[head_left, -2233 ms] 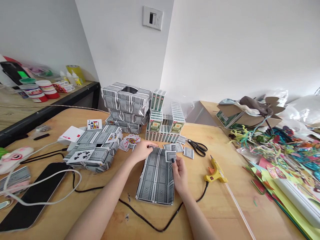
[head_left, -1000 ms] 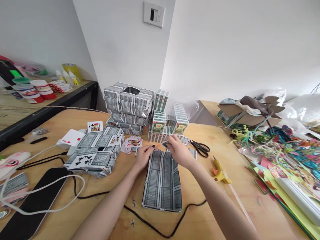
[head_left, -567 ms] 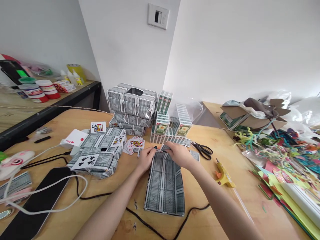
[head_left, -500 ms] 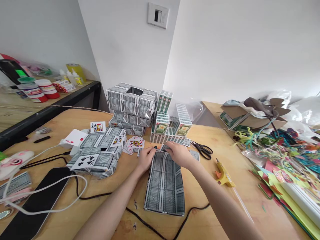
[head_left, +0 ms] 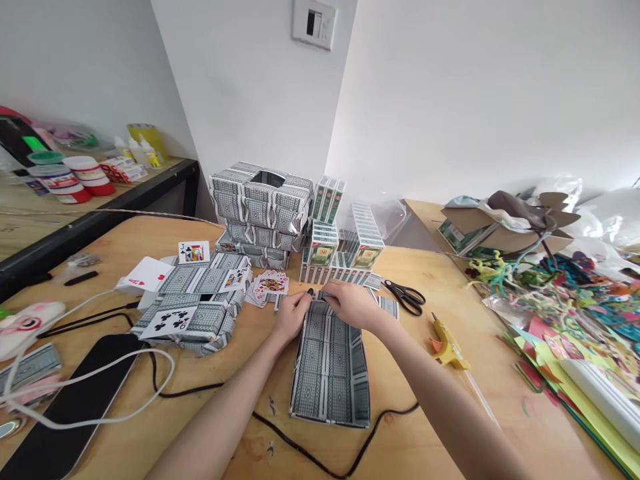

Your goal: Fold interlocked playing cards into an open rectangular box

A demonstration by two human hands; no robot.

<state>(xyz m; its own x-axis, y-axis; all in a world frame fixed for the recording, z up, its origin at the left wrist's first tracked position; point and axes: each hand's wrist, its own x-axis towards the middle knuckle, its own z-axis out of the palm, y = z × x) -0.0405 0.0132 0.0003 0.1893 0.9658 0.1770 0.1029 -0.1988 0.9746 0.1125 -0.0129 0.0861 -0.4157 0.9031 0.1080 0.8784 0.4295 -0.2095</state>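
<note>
An open tray made of grey patterned playing cards (head_left: 330, 373) lies lengthwise on the wooden table, its long right wall upright. My left hand (head_left: 293, 316) pinches the tray's far left corner, thumb and fingers together. At the far edge, my right hand (head_left: 350, 303) bends over the rim with its fingers curled against the cards there; its fingertips are partly hidden. Just beyond the hands stand stacked green card boxes (head_left: 340, 257). Fanned face-up cards (head_left: 269, 287) lie to the left of my left hand.
A tall card-built box (head_left: 263, 210) stands at the back, a lower one (head_left: 200, 300) at left. Black scissors (head_left: 407, 297) and a yellow glue gun (head_left: 447, 343) lie right. A black cable (head_left: 295, 453) crosses in front. Paper and craft scraps (head_left: 560, 313) cover the far right.
My right hand has shifted slightly left along the tray's far edge, its fingers nearer my left hand. My left hand stays at the corner. The view has shifted slightly.
</note>
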